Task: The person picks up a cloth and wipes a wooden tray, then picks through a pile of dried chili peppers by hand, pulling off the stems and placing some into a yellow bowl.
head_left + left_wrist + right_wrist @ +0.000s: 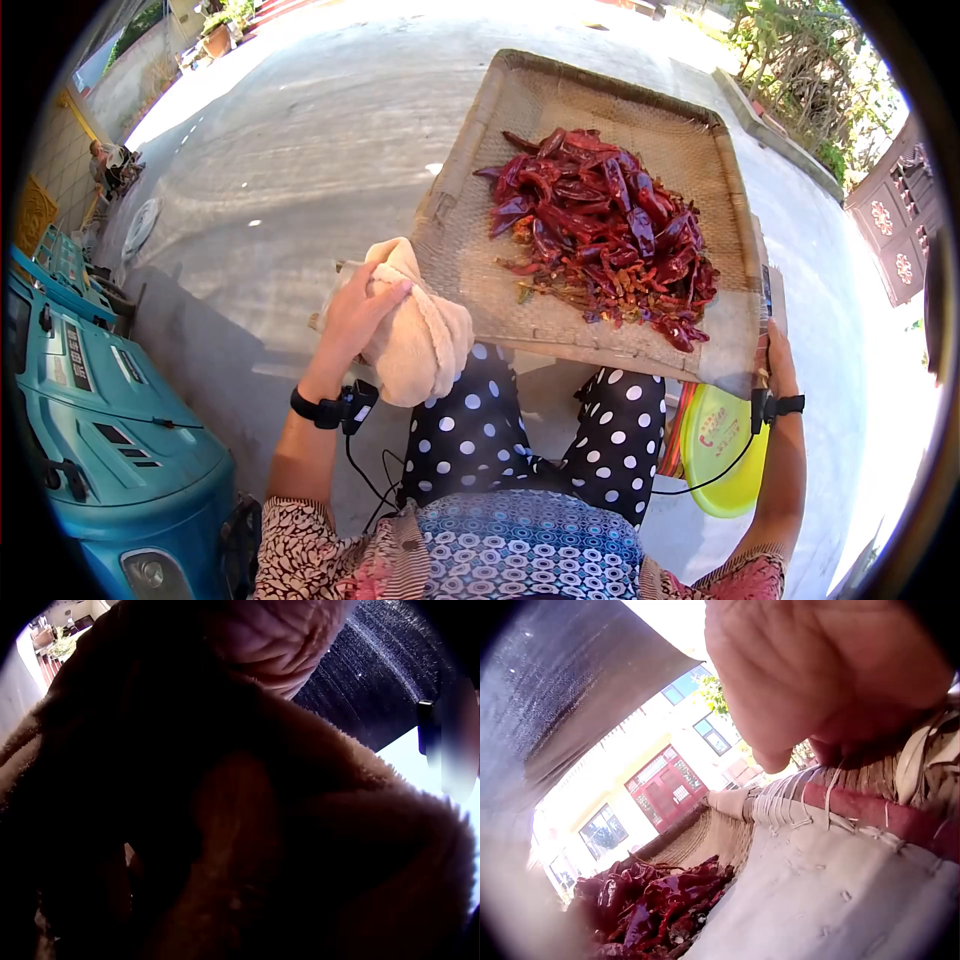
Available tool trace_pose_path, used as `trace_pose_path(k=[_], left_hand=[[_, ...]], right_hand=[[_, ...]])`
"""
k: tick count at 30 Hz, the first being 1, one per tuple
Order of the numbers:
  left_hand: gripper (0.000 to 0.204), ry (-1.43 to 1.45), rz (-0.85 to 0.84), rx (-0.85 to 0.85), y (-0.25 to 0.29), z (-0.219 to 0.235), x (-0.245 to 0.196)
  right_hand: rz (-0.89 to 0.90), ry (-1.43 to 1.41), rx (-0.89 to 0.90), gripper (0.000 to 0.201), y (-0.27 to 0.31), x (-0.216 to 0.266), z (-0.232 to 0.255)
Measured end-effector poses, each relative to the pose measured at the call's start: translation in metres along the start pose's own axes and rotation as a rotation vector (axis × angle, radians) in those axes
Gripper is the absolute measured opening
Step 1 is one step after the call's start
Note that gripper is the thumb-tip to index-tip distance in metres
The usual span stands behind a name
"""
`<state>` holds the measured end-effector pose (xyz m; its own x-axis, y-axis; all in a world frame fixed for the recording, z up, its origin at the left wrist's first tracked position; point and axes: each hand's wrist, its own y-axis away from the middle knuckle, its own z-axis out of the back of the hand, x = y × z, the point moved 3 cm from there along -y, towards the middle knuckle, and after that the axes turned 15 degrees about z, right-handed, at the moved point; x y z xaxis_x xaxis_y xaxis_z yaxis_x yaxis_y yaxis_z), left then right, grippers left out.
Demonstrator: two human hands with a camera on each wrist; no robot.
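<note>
My left hand (352, 315) grips a bunched peach-coloured towel (425, 345) beside the near left corner of a woven tray (455, 240). Dark folds of that towel (375, 769) fill most of the left wrist view. A heap of dried red chilies (600, 215) lies on the tray, some whole and glossy, others in small broken bits toward the near side. At the near right corner, my right hand (782, 360) holds the tray by its rim. In the right wrist view the palm (817, 682) sits over the bound rim (840, 799), with fingers reaching down the far side.
A teal vehicle (130, 430) stands at the left. Low by my right knee is a yellow-green round basin or lid (725, 450). Concrete ground (300, 130) spreads ahead, with a planted border (810, 90) at the far right. Camera cables hang from both wrists.
</note>
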<state>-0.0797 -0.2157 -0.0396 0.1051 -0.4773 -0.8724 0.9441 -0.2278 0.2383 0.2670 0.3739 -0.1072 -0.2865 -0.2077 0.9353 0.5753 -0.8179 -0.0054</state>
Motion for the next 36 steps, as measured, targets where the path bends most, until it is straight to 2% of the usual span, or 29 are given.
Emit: trace_pose_path(k=[1, 2, 4, 7, 10, 13, 15, 20, 25, 28, 31, 35, 36], left_hand=[[0.068, -0.037, -0.007, -0.005, -0.005, -0.001, 0.002], [0.065, 0.038, 0.041, 0.069, -0.009, -0.002, 0.003], [0.06, 0.183, 0.143, 0.215, -0.012, -0.004, 0.002], [0.054, 0.207, 0.135, 0.193, -0.013, -0.003, 0.001], [0.049, 0.243, 0.138, 0.296, -0.015, -0.001, -0.003], [0.045, 0.287, 0.145, 0.326, -0.008, -0.004, -0.011], [0.044, 0.276, 0.127, 0.302, -0.003, -0.008, -0.015], [0.044, 0.129, 0.15, 0.19, 0.003, -0.004, -0.029], [0.044, -0.083, 0.139, 0.087, -0.007, 0.002, -0.019], [0.047, 0.014, 0.182, 0.158, 0.0, -0.004, -0.029], [0.049, 0.176, 0.156, 0.275, 0.005, -0.007, -0.033], [0.053, -0.08, 0.202, 0.248, -0.004, -0.002, -0.034], [0.053, -0.103, 0.197, 0.244, -0.003, -0.003, -0.035]], right_hand=[[-0.006, -0.012, -0.017, 0.043, 0.002, 0.003, 0.002], [0.064, 0.034, -0.064, 0.044, -0.009, -0.014, 0.009], [0.096, -0.009, -0.083, 0.043, -0.01, -0.018, 0.008], [0.091, -0.016, -0.098, 0.041, 0.006, -0.001, 0.004], [0.145, 0.01, -0.061, 0.039, 0.012, 0.007, 0.004], [0.148, -0.03, -0.044, 0.038, 0.016, 0.018, 0.001], [0.135, -0.074, -0.045, 0.039, 0.019, 0.027, -0.003], [0.057, 0.079, -0.057, 0.039, 0.046, 0.075, -0.018], [0.111, 0.006, -0.071, 0.041, 0.037, 0.067, -0.011], [-0.01, 0.088, -0.066, 0.04, 0.031, 0.059, -0.004], [0.019, 0.178, -0.059, 0.039, 0.037, 0.063, -0.007], [0.115, 0.203, -0.065, 0.033, 0.026, 0.031, -0.008], [0.101, 0.184, -0.084, 0.033, 0.028, 0.038, -0.01]])
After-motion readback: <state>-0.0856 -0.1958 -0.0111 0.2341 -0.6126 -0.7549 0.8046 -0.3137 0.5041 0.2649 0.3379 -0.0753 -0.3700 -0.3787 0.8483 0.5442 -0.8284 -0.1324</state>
